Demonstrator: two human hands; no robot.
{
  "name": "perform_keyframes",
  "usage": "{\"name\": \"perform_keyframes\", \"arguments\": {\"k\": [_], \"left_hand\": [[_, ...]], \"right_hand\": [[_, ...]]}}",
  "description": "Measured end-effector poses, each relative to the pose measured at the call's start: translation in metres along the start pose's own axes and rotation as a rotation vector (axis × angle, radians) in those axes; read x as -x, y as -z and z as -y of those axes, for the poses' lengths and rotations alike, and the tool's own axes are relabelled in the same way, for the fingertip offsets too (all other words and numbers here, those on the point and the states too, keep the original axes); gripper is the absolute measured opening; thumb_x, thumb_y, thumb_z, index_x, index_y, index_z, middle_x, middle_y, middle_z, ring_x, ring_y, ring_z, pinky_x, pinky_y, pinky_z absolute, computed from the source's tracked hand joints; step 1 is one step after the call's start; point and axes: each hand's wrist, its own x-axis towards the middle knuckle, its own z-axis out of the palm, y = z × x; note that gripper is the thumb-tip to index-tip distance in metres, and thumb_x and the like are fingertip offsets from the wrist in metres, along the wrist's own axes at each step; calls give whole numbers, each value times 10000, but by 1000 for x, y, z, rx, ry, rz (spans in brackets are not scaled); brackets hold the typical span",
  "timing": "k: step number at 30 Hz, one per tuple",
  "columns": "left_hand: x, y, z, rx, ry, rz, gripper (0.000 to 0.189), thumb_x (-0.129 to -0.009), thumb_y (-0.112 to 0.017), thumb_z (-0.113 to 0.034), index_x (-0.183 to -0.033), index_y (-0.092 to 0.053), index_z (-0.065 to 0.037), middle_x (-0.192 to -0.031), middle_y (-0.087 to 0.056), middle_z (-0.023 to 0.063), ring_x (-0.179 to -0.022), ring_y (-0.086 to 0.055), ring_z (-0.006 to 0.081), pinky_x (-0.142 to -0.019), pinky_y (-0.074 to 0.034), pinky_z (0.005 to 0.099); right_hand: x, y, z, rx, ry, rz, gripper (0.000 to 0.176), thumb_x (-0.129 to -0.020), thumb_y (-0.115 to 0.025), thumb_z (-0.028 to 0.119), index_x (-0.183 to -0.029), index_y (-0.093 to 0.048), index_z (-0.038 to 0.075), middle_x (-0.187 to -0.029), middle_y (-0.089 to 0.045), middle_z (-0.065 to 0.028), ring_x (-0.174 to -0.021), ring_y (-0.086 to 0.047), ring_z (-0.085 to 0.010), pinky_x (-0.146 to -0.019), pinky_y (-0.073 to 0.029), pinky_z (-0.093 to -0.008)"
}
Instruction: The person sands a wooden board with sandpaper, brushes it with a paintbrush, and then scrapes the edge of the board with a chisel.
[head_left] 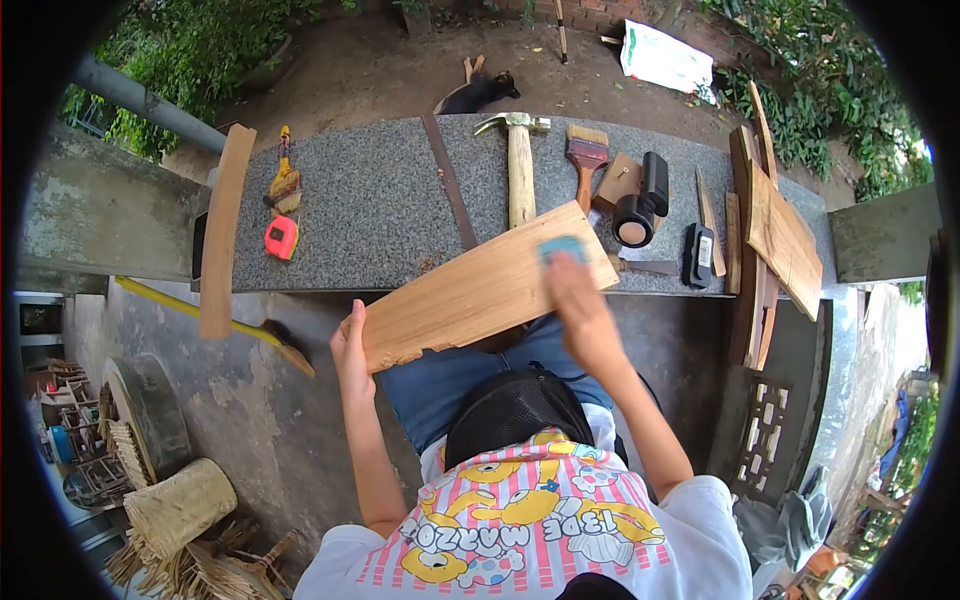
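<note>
A pale wooden board [455, 290] with a rough, chipped lower edge slants over my lap, its upper part overlapping the front of the stone bench. My left hand [352, 358] grips the board's lower left end, thumb up along the edge. Pressed flat near the board's right end is a small teal sanding pad [562, 246], blurred by motion. My right hand [580, 305] has its fingers on that pad. Just beyond the board lies a claw hammer [520, 165], its handle end hidden behind the wood.
On the granite bench [350, 190] lie a tape measure [282, 238], paintbrushes [587, 160], a flat dark strip [448, 180], a black cylindrical device [642, 205] and a black case [698, 255]. Planks [783, 240] lean at the right; another plank [226, 230] overhangs left. A dog [478, 93] lies beyond.
</note>
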Motion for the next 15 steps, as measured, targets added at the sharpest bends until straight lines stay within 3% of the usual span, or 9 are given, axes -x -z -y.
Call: {"name": "perform_keyframes", "arguments": {"k": [1, 3, 5, 7, 9, 12, 13, 15], "left_hand": [[0, 1, 0, 5, -3, -3, 436, -881, -694, -444, -971, -641, -21, -915, -635, 29, -851, -593, 99, -779, -461, 257], [-1, 0, 1, 8, 7, -3, 441, -883, -692, -441, -981, -639, -14, -926, -636, 35, -858, -595, 103, -785, -463, 261], [-1, -1, 1, 6, 4, -1, 443, -884, -691, -441, -983, -638, -13, -927, -635, 35, -857, -594, 102, -782, -462, 261], [-1, -2, 0, 3, 1, -1, 444, -884, -691, -441, -984, -636, -12, -929, -634, 34, -857, -593, 100, -780, -462, 261], [0, -2, -2, 3, -1, 1, 433, -885, -690, -442, -976, -636, -22, -923, -630, 28, -853, -589, 94, -773, -458, 256], [0, -1, -2, 6, 5, 4, 409, -884, -692, -440, -948, -636, -40, -908, -624, 16, -844, -584, 86, -767, -452, 246], [0, 0, -2, 8, 5, -2, 409, -884, -692, -440, -948, -636, -40, -908, -624, 16, -844, -584, 86, -767, -452, 246], [-1, 2, 1, 5, -3, 31, 392, -881, -696, -443, -922, -634, -58, -894, -621, 5, -837, -582, 81, -763, -450, 239]], "right_hand": [[10, 1, -14, 193, -112, -19, 637, -747, -471, -114, -1379, -401, -83, -1461, -387, -248, -1403, -325, -371, -1160, -240, -519], [15, 8, -20, 212, -206, -14, 656, -750, -457, -120, -1399, -361, -90, -1490, -334, -257, -1422, -279, -379, -1167, -212, -530], [11, -1, -11, 252, -139, -2, 655, -750, -455, -122, -1398, -357, -97, -1496, -319, -264, -1424, -274, -379, -1171, -208, -526], [1, -9, 8, 105, 26, 87, 625, -783, -464, -77, -1400, -365, -93, -1497, -329, -254, -1420, -289, -369, -1175, -223, -496], [-12, -16, 30, -113, 185, 134, 661, -732, -469, -137, -1386, -418, -61, -1478, -379, -233, -1407, -329, -350, -1173, -234, -480], [-12, -12, 30, -145, 246, 193, 631, -738, -474, -121, -1366, -449, -58, -1465, -401, -232, -1397, -348, -348, -1173, -239, -470], [-6, -10, 15, -47, 214, 159, 587, -797, -490, -28, -1380, -426, -59, -1469, -390, -236, -1391, -352, -359, -1169, -256, -469], [7, 3, -10, 32, 19, 11, 607, -778, -469, -74, -1383, -414, -65, -1472, -380, -241, -1393, -338, -379, -1163, -259, -484]]}}
